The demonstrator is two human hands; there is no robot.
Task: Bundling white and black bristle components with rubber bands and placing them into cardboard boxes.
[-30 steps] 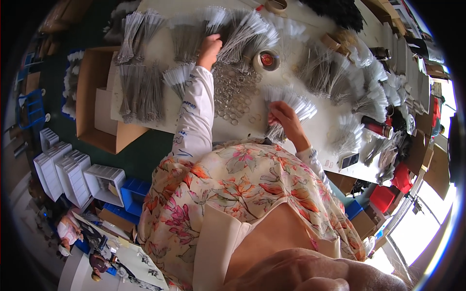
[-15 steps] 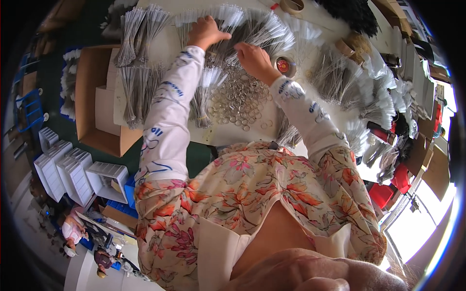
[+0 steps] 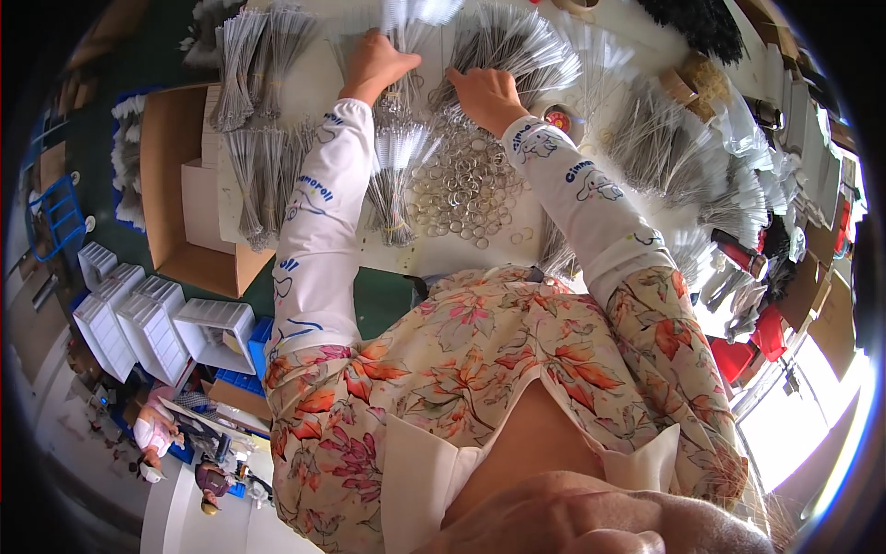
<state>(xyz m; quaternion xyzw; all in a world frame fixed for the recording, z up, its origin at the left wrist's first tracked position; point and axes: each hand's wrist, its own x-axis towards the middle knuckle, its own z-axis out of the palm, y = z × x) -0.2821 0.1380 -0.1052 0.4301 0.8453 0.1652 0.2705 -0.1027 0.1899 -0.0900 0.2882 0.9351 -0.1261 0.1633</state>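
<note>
My left hand is closed on a bundle of thin wire brushes, their pale bristle ends pointing away from me and blurred. My right hand rests at the near left side of a fanned pile of wire brushes, over the wire stems. Its fingers are curled inward, and whatever they pinch is hidden. Nearer to me lies a heap of metal rings. Beside it, below my left hand, is another tied bundle of wire brushes.
More tied brush bundles lie at the table's left. An open cardboard box stands beside the table, with white plastic crates behind it. Loose brush heaps and a tape roll are to the right. Two people are in the background.
My left hand has shifted slightly left with the bundle, and a gap now shows between it and the fanned pile. My right hand has moved a little farther away from me.
</note>
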